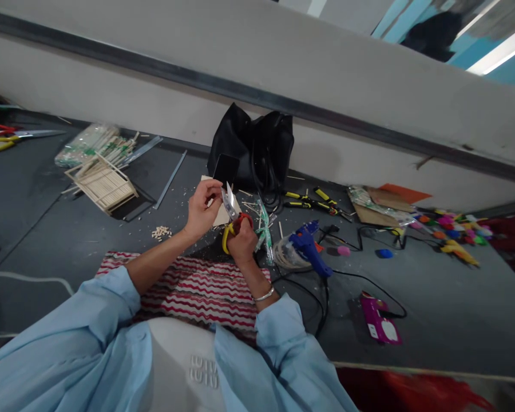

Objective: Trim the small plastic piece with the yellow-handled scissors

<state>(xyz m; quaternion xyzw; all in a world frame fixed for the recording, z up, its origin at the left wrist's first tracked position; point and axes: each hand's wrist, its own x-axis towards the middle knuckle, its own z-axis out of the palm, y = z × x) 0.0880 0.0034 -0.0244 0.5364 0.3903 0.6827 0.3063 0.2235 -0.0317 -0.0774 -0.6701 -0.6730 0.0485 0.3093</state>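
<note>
right hand [242, 241]: your fingers wrap the scissors [232, 209] handles.
left hand [202, 209]: your fingers half-curled; whether they pinch anything, unclear.

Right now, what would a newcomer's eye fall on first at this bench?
Most likely the scissors with red and yellow handles, blades apart, in the right grip near the middle of the view. After that, perhaps the bulky black bag beyond them, by the pale wall, and the blue glue gun to their right.
</note>
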